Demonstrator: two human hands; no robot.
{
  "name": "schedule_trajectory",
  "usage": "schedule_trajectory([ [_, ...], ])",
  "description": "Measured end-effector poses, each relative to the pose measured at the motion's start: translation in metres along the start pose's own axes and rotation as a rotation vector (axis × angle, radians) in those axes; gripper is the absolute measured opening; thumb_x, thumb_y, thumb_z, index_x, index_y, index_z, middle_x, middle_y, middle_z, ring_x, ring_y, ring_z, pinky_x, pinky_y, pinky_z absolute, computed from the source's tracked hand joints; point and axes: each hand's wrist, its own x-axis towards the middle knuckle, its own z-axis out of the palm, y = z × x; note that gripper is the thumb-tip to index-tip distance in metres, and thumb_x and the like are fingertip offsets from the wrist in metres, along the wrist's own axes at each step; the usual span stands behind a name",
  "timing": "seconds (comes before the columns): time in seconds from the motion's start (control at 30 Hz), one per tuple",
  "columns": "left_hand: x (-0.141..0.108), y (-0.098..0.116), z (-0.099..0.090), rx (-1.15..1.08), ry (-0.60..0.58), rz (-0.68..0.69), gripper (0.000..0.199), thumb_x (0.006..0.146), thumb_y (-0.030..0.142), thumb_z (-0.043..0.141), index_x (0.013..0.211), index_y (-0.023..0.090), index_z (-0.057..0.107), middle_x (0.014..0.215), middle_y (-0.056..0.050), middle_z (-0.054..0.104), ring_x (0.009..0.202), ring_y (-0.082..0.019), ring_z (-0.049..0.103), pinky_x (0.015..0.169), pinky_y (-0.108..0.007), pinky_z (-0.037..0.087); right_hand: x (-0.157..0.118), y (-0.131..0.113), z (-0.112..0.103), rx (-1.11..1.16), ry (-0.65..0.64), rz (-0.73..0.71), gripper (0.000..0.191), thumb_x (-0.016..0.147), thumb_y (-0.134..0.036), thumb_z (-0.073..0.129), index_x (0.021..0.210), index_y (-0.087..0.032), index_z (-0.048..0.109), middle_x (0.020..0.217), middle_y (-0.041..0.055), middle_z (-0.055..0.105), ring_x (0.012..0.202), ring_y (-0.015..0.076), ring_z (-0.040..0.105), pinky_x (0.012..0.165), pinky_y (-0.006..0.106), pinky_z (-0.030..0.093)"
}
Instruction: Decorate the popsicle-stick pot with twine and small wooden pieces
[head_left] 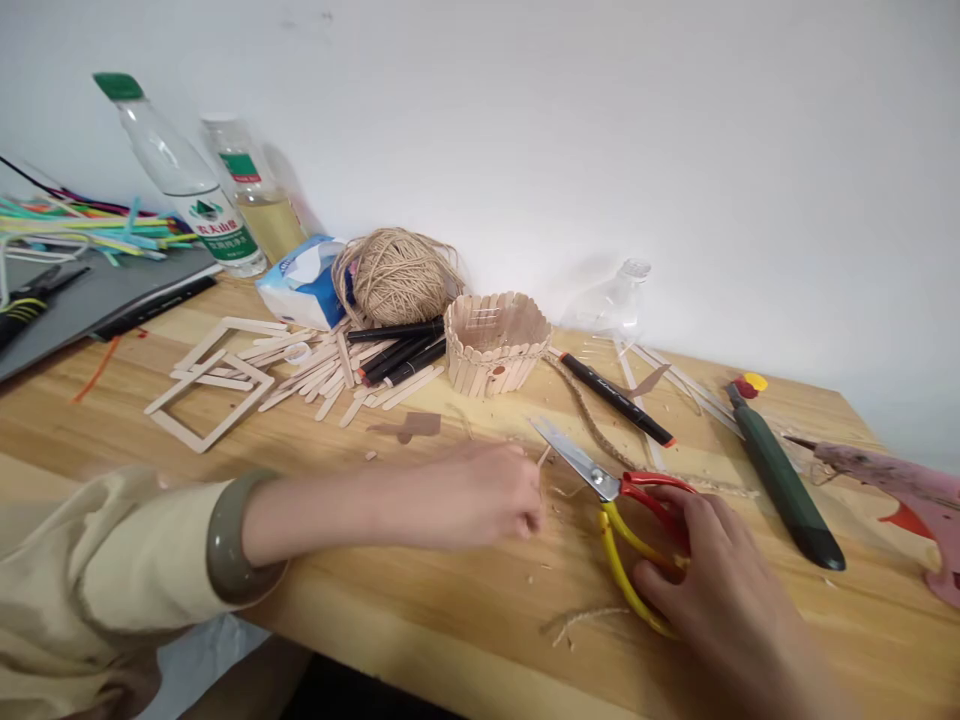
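Note:
My left hand (pixel 487 495) is over the middle of the wooden table, fingers curled in, with a thin pale sliver showing at the fingertips; what it grips is too small to name. On the right, my right hand (pixel 705 570) has its fingers around the red and yellow handles of the scissors (pixel 592 475), whose blades point up and left, nearly together. Behind the hands stands a small basket (pixel 499 345) of craft sticks, with twine round it. A length of twine (pixel 592 425) trails from the basket toward the right, behind the scissors.
Twine ball (pixel 401 275), tissue pack (pixel 304 285) and two bottles (pixel 217 225) stand back left. Loose sticks (pixel 322 370), stick frames (pixel 210 400) and black markers (pixel 405 355) lie nearer. At right are a marker (pixel 619 400), green tool (pixel 787 480) and pink glue gun (pixel 892 475).

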Motion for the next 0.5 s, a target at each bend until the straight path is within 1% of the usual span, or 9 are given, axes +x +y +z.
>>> schedule_trajectory([
  [0.07, 0.002, 0.000, -0.009, 0.010, 0.023, -0.042, 0.015, 0.073, 0.010, 0.060, 0.067, 0.019, 0.070, 0.071, -0.002, 0.063, 0.072, -0.016, 0.057, 0.069, -0.027, 0.041, -0.001, 0.000, -0.006, 0.065, 0.049, 0.000, 0.026, 0.070, -0.033, 0.051, 0.093, -0.020, 0.053, 0.086, 0.0089, 0.055, 0.077, 0.0265, 0.056, 0.065, 0.040, 0.048],
  [0.1, 0.002, 0.001, -0.014, -0.025, 0.080, -0.083, 0.014, 0.075, 0.013, 0.059, 0.071, 0.018, 0.071, 0.073, -0.002, 0.063, 0.072, -0.016, 0.057, 0.067, -0.026, 0.042, -0.001, 0.001, -0.009, 0.119, 0.065, 0.008, 0.021, 0.073, -0.036, 0.051, 0.087, -0.021, 0.052, 0.081, 0.0070, 0.053, 0.069, 0.0238, 0.055, 0.059, 0.037, 0.048],
  [0.17, 0.003, 0.003, -0.022, -0.156, 0.202, -0.152, 0.008, 0.073, 0.017, 0.063, 0.072, 0.018, 0.072, 0.073, -0.001, 0.064, 0.069, -0.014, 0.057, 0.064, -0.024, 0.042, -0.004, 0.002, -0.018, 0.272, 0.038, 0.067, 0.021, 0.075, -0.043, 0.053, 0.081, -0.023, 0.049, 0.073, 0.0034, 0.050, 0.058, 0.0193, 0.051, 0.050, 0.033, 0.046],
  [0.2, 0.002, 0.004, -0.024, -0.242, 0.251, -0.181, 0.005, 0.070, 0.018, 0.067, 0.070, 0.018, 0.072, 0.071, -0.001, 0.064, 0.067, -0.013, 0.057, 0.062, -0.023, 0.042, -0.006, 0.002, -0.022, 0.369, 0.009, 0.113, 0.024, 0.076, -0.045, 0.055, 0.080, -0.023, 0.048, 0.072, 0.0022, 0.050, 0.057, 0.0183, 0.050, 0.050, 0.031, 0.047],
  [0.27, 0.002, 0.006, -0.025, -0.414, 0.309, -0.250, 0.002, 0.066, 0.018, 0.070, 0.068, 0.018, 0.071, 0.066, 0.001, 0.065, 0.064, -0.012, 0.057, 0.060, -0.022, 0.042, -0.009, 0.002, -0.028, 0.597, -0.073, 0.167, 0.026, 0.075, -0.047, 0.060, 0.080, -0.025, 0.049, 0.073, 0.0007, 0.049, 0.062, 0.0179, 0.053, 0.057, 0.031, 0.052],
  [0.37, 0.001, 0.009, -0.021, -0.683, 0.367, -0.382, 0.004, 0.066, 0.018, 0.070, 0.068, 0.016, 0.068, 0.062, 0.002, 0.066, 0.059, -0.010, 0.057, 0.059, -0.022, 0.043, -0.014, -0.004, -0.033, 0.967, -0.171, 0.072, 0.026, 0.077, -0.048, 0.059, 0.069, -0.025, 0.048, 0.070, -0.0016, 0.043, 0.063, 0.0163, 0.051, 0.070, 0.033, 0.053],
  [0.43, 0.001, 0.011, -0.017, -0.827, 0.389, -0.416, 0.003, 0.067, 0.017, 0.068, 0.067, 0.015, 0.066, 0.065, 0.001, 0.068, 0.059, -0.009, 0.058, 0.062, -0.023, 0.045, -0.016, -0.010, -0.034, 1.067, -0.208, 0.024, 0.027, 0.078, -0.051, 0.057, 0.069, -0.025, 0.050, 0.069, -0.0015, 0.043, 0.062, 0.0160, 0.048, 0.069, 0.032, 0.052],
  [0.47, 0.001, 0.013, -0.015, -0.882, 0.397, -0.424, 0.004, 0.068, 0.016, 0.068, 0.067, 0.014, 0.064, 0.066, 0.000, 0.069, 0.059, -0.009, 0.059, 0.064, -0.024, 0.045, -0.017, -0.013, -0.033, 1.065, -0.197, 0.019, 0.028, 0.078, -0.054, 0.055, 0.074, -0.026, 0.053, 0.070, -0.0006, 0.046, 0.061, 0.0163, 0.048, 0.066, 0.031, 0.052],
  [0.5, 0.001, 0.014, -0.014, -0.926, 0.406, -0.429, 0.004, 0.068, 0.016, 0.067, 0.067, 0.014, 0.064, 0.067, -0.001, 0.069, 0.060, -0.009, 0.059, 0.065, -0.024, 0.046, -0.018, -0.016, -0.033, 1.035, -0.224, 0.031, 0.030, 0.078, -0.057, 0.053, 0.080, -0.027, 0.056, 0.073, 0.0008, 0.050, 0.063, 0.0172, 0.049, 0.064, 0.031, 0.052],
])
